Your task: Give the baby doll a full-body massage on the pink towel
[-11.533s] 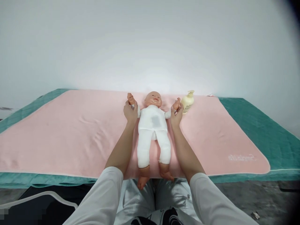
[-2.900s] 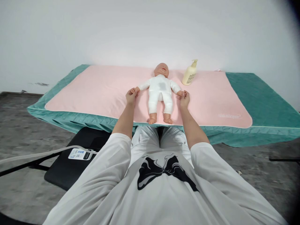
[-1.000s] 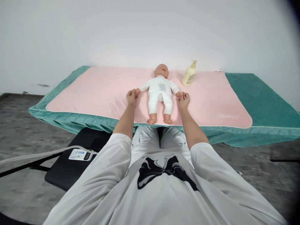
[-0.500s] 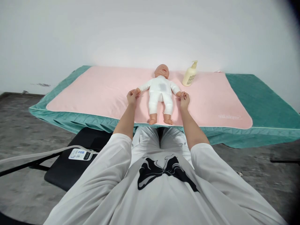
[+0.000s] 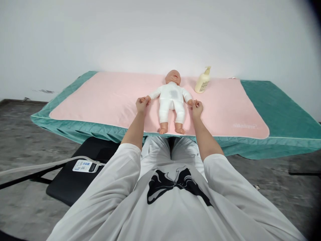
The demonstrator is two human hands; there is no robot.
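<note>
Doll's arms (image 5: 155,92) now lowered, white cloth, fingers (image 5: 139,101) pinching its smooth hands (image 5: 148,99)

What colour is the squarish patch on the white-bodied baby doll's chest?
The squarish patch on the white-bodied baby doll is grey, shown in the head view.

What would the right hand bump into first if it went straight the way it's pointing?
The right hand would first push against the doll's hand it is holding; depth makes it hard to tell what comes after.
</note>
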